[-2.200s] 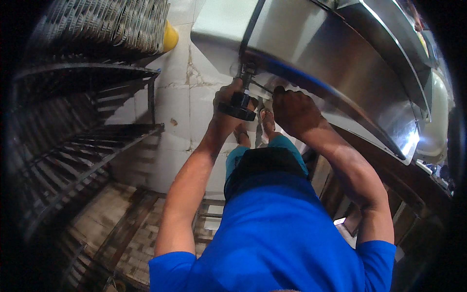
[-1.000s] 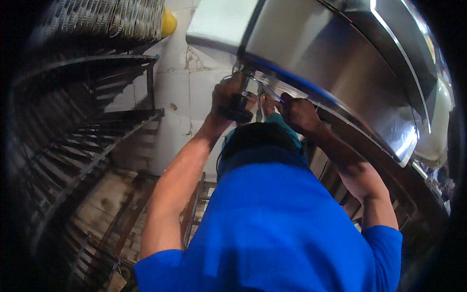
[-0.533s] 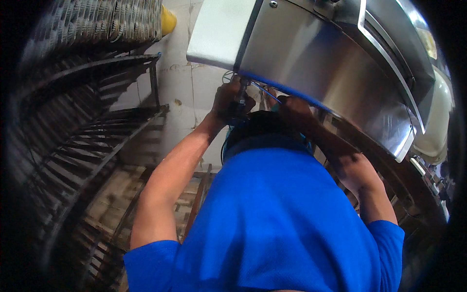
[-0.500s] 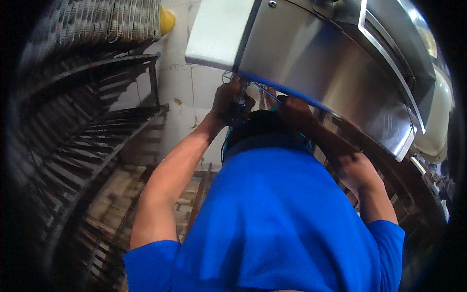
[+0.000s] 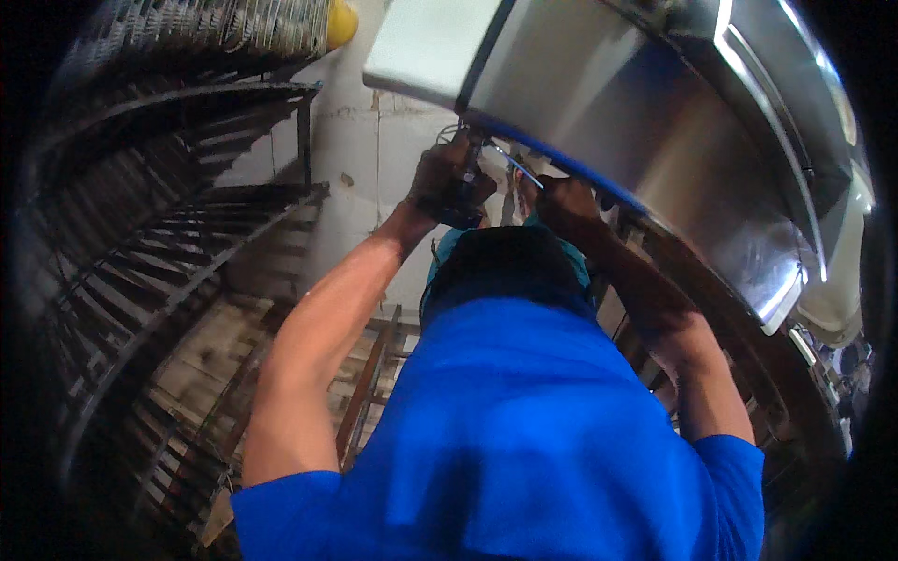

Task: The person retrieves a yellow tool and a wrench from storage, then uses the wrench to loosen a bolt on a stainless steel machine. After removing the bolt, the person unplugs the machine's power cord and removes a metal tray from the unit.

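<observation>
Beneath the machine's lower edge, my left hand (image 5: 438, 182) is closed round a dark cylindrical fitting (image 5: 470, 178) with a shiny metal part; its exact kind is too dark to tell. My right hand (image 5: 568, 206), just to the right, is closed on a thin bluish-silver rod (image 5: 520, 168). The rod slants up and left from my right fingers towards the top of the fitting; I cannot tell whether they touch. A small pale ring or loop (image 5: 449, 136) shows just above my left hand. Shadow hides most of my fingers.
Over my hands is a large stainless steel machine (image 5: 580, 103) with a blue lower edge and a white end panel (image 5: 430, 51). Dark slatted metal racks (image 5: 187, 224) stand at left, below wire racks (image 5: 196, 33) with a yellow end (image 5: 341, 23). Pale tiles (image 5: 351, 140) cover the floor.
The view has shifted a little, so the machine and racks sit slightly higher. Both hands stay close together under the machine, and the rod shows more plainly, at a steeper slant.
</observation>
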A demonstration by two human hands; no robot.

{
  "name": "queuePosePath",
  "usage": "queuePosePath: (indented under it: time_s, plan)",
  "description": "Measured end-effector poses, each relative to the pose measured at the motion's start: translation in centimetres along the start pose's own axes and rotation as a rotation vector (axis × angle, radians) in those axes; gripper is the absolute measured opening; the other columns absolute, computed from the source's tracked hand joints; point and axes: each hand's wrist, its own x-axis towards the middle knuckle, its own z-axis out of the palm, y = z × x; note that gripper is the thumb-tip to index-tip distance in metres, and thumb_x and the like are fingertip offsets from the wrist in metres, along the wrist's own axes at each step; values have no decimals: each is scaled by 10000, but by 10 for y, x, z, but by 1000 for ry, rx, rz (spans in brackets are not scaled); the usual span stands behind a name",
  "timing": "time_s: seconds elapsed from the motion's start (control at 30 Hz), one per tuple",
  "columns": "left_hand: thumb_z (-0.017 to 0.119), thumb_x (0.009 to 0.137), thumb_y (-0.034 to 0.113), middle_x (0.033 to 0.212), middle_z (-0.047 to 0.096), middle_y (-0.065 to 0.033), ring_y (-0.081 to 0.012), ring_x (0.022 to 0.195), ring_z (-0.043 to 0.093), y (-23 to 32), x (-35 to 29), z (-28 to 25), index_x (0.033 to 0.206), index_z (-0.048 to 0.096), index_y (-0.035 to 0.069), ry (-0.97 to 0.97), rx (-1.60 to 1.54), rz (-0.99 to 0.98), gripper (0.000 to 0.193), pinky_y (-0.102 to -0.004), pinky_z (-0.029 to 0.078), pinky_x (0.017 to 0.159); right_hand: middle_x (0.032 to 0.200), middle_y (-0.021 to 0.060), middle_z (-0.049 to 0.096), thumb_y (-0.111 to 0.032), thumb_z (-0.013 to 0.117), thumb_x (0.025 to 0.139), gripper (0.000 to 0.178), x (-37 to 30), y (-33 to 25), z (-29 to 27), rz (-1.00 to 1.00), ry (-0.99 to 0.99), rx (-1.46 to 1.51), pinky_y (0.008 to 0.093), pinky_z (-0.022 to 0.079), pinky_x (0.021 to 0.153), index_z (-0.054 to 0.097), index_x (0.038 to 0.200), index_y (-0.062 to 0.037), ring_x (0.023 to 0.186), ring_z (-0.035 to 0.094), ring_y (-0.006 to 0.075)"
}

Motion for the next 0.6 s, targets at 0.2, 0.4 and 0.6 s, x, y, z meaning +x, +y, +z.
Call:
queuePosePath:
  time_s: [0.2,0.4,0.6]
  plan:
    - [796,694,245,792,624,-103,-214,727,628,19,36,-25,965,551,15,-395,-139,-448,432,-384,526,668,783,215,690,-136,665,769,134,14,5,-1,-43,20,-64,490,566,676,691,870,-51,753,697,389]
    - [780,716,201,771,619,-77,-194,714,627,1,35,-17,916,542,31,-337,-138,-437,355,-360,517,661,794,223,698,-179,645,780,176,22,15,-1,-119,62,-76,500,566,752,709,877,-47,766,696,412]
    - [830,720,236,834,664,-80,-166,731,640,0,30,-35,1003,618,23,-374,-356,-440,413,-316,523,687,793,247,684,-221,651,808,212,-21,36,-16,-134,-31,-21,516,545,765,720,873,-31,773,683,437]
